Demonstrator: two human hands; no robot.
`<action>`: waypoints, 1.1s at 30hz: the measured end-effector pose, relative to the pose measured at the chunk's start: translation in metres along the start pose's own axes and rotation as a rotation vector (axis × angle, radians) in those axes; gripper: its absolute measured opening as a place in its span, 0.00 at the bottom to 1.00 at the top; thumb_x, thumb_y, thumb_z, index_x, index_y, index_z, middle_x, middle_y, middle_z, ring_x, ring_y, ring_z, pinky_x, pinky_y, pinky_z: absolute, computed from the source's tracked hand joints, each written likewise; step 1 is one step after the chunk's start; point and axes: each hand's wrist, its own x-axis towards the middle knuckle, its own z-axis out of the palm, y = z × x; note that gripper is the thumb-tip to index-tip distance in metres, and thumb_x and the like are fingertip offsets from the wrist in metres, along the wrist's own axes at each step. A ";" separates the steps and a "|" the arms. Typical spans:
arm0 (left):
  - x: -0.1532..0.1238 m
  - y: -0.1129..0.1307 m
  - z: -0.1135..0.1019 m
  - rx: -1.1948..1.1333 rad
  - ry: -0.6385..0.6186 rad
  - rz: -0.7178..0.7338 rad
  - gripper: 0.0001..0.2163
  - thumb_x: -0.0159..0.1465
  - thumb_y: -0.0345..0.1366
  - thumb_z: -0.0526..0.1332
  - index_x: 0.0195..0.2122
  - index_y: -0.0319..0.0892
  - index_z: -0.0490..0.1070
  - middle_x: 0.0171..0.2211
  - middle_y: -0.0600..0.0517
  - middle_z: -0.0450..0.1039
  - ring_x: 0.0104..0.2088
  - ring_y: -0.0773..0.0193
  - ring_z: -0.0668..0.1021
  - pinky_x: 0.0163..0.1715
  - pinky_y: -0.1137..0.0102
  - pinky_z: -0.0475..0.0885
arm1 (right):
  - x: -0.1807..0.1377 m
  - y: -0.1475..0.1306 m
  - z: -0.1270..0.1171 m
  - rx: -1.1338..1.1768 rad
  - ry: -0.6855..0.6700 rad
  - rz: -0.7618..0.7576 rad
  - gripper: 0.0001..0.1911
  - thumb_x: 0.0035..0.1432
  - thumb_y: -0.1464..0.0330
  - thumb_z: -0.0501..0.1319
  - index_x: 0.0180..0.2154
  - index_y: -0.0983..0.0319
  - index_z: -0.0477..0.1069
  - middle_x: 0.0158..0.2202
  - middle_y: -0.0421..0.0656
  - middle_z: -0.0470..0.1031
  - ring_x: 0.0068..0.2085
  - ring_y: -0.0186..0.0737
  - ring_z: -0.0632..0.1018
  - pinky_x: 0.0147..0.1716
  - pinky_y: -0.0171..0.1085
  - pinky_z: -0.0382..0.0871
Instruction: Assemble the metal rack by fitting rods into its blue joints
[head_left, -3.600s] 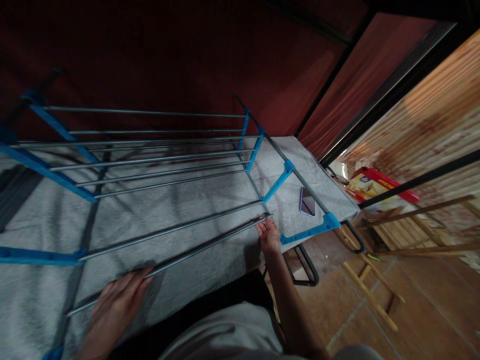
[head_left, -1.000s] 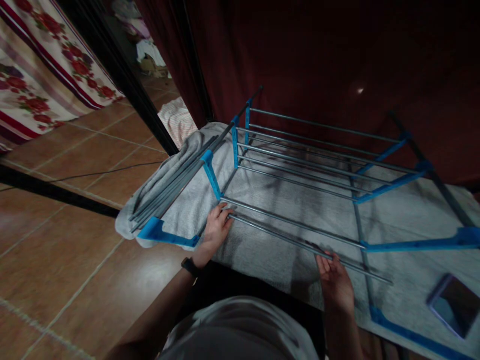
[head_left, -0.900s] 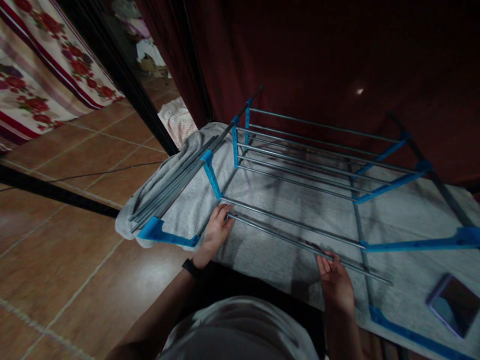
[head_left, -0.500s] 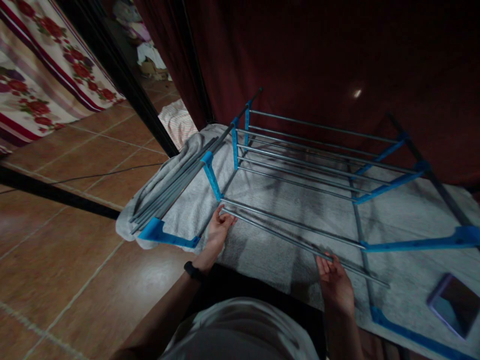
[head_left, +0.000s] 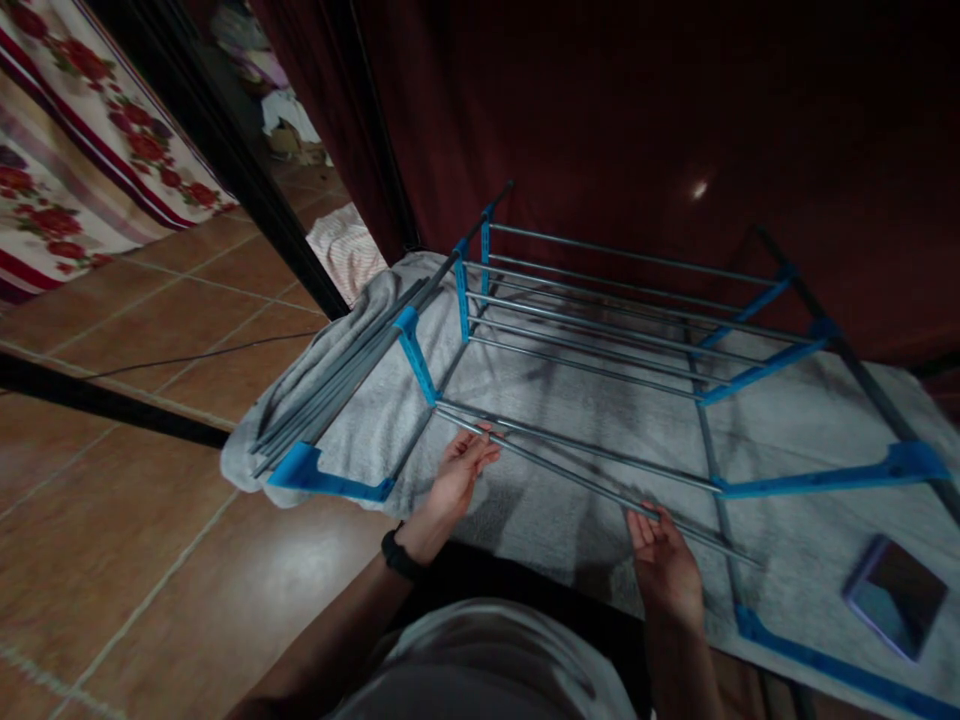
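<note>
Left hand point(head_left: 457, 476) has slid in along the thin bar point(head_left: 566, 473), just below the middle of the frame, and pinches it while the right hand point(head_left: 666, 560) holds it too, so its left tip now seems to meet the blue piece point(head_left: 418, 357).

On my feed, a floral curtain point(head_left: 82, 140) hangs at upper left, brown floor tiles point(head_left: 135, 490) below; dark red cloth point(head_left: 600, 130) fills upper right.
</note>
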 end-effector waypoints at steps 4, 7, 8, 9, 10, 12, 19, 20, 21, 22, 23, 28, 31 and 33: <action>-0.010 0.003 0.022 0.043 -0.048 0.019 0.19 0.56 0.47 0.79 0.42 0.42 0.82 0.40 0.49 0.83 0.38 0.64 0.82 0.42 0.69 0.77 | -0.001 -0.006 0.006 0.034 0.016 0.045 0.10 0.55 0.60 0.73 0.38 0.55 0.78 0.45 0.40 0.82 0.54 0.38 0.82 0.69 0.47 0.70; -0.018 0.008 0.042 0.089 -0.110 0.056 0.18 0.60 0.48 0.77 0.44 0.43 0.81 0.41 0.48 0.84 0.41 0.60 0.83 0.42 0.68 0.76 | -0.005 -0.012 0.015 0.062 0.015 0.108 0.08 0.57 0.61 0.72 0.37 0.56 0.79 0.44 0.40 0.82 0.51 0.37 0.83 0.66 0.44 0.73; -0.020 0.009 0.049 0.102 -0.138 0.068 0.17 0.61 0.48 0.76 0.45 0.43 0.81 0.42 0.47 0.84 0.42 0.59 0.83 0.43 0.67 0.76 | -0.008 -0.014 0.020 0.077 0.011 0.129 0.07 0.58 0.62 0.72 0.38 0.56 0.79 0.44 0.40 0.82 0.51 0.37 0.83 0.65 0.43 0.75; -0.023 0.010 0.055 0.113 -0.168 0.078 0.17 0.62 0.48 0.75 0.45 0.42 0.81 0.42 0.47 0.84 0.43 0.58 0.83 0.43 0.66 0.76 | -0.011 -0.016 0.024 0.095 0.004 0.148 0.07 0.59 0.63 0.72 0.38 0.56 0.80 0.44 0.41 0.82 0.50 0.36 0.83 0.64 0.42 0.76; -0.025 0.011 0.062 0.122 -0.197 0.088 0.17 0.62 0.48 0.74 0.46 0.43 0.80 0.43 0.46 0.84 0.45 0.57 0.83 0.44 0.65 0.76 | -0.014 -0.017 0.029 0.113 -0.008 0.164 0.07 0.59 0.63 0.72 0.39 0.56 0.80 0.44 0.41 0.82 0.50 0.36 0.83 0.63 0.41 0.77; -0.030 0.012 0.074 0.129 -0.246 0.113 0.17 0.63 0.48 0.74 0.47 0.43 0.79 0.44 0.46 0.85 0.46 0.55 0.83 0.45 0.64 0.76 | -0.023 -0.017 0.039 0.139 -0.048 0.192 0.07 0.60 0.63 0.72 0.40 0.56 0.80 0.45 0.40 0.83 0.50 0.35 0.83 0.60 0.40 0.79; -0.052 0.001 0.094 0.203 -0.416 0.189 0.21 0.69 0.46 0.69 0.59 0.47 0.70 0.44 0.48 0.83 0.48 0.57 0.83 0.53 0.61 0.74 | -0.059 -0.015 0.077 0.210 -0.199 0.345 0.07 0.60 0.66 0.72 0.41 0.56 0.81 0.42 0.39 0.85 0.45 0.35 0.85 0.49 0.35 0.84; -0.056 -0.001 0.094 0.235 -0.440 0.189 0.22 0.70 0.46 0.67 0.62 0.47 0.69 0.45 0.48 0.83 0.48 0.58 0.82 0.54 0.61 0.74 | -0.065 -0.016 0.082 0.220 -0.230 0.374 0.08 0.60 0.66 0.73 0.41 0.56 0.81 0.42 0.39 0.85 0.44 0.35 0.85 0.49 0.35 0.83; -0.058 -0.002 0.094 0.268 -0.460 0.189 0.23 0.72 0.46 0.66 0.65 0.47 0.67 0.46 0.47 0.82 0.48 0.58 0.82 0.54 0.62 0.74 | -0.070 -0.018 0.086 0.225 -0.266 0.407 0.09 0.60 0.64 0.73 0.42 0.57 0.81 0.42 0.39 0.85 0.43 0.34 0.85 0.48 0.35 0.83; -0.060 -0.002 0.093 0.298 -0.470 0.195 0.24 0.73 0.46 0.64 0.67 0.47 0.65 0.46 0.47 0.82 0.47 0.58 0.82 0.53 0.62 0.74 | -0.075 -0.020 0.089 0.227 -0.307 0.444 0.10 0.60 0.63 0.73 0.43 0.57 0.81 0.43 0.40 0.85 0.43 0.35 0.85 0.47 0.35 0.83; -0.060 0.000 0.093 0.327 -0.472 0.211 0.25 0.73 0.46 0.63 0.69 0.47 0.64 0.46 0.47 0.82 0.47 0.58 0.82 0.52 0.63 0.75 | -0.080 -0.022 0.092 0.225 -0.352 0.483 0.11 0.60 0.62 0.73 0.44 0.58 0.81 0.43 0.41 0.86 0.43 0.36 0.86 0.46 0.36 0.84; -0.055 0.028 0.092 0.442 -0.387 0.416 0.25 0.76 0.46 0.60 0.70 0.48 0.61 0.41 0.51 0.79 0.43 0.60 0.81 0.51 0.64 0.74 | -0.096 -0.028 0.096 0.196 -0.582 0.590 0.16 0.60 0.57 0.74 0.44 0.60 0.81 0.41 0.45 0.86 0.39 0.39 0.86 0.40 0.38 0.83; -0.052 0.054 0.091 0.552 -0.361 0.545 0.25 0.76 0.47 0.58 0.71 0.48 0.60 0.38 0.53 0.77 0.39 0.61 0.79 0.47 0.65 0.75 | -0.098 -0.025 0.094 0.191 -0.646 0.552 0.15 0.59 0.57 0.74 0.42 0.59 0.80 0.40 0.44 0.86 0.39 0.39 0.85 0.39 0.37 0.81; -0.051 0.068 0.089 0.709 -0.372 0.639 0.24 0.77 0.45 0.57 0.71 0.47 0.60 0.38 0.53 0.76 0.38 0.61 0.79 0.47 0.64 0.75 | -0.096 -0.023 0.094 0.199 -0.639 0.532 0.14 0.59 0.59 0.74 0.41 0.60 0.80 0.39 0.44 0.85 0.39 0.39 0.84 0.39 0.37 0.80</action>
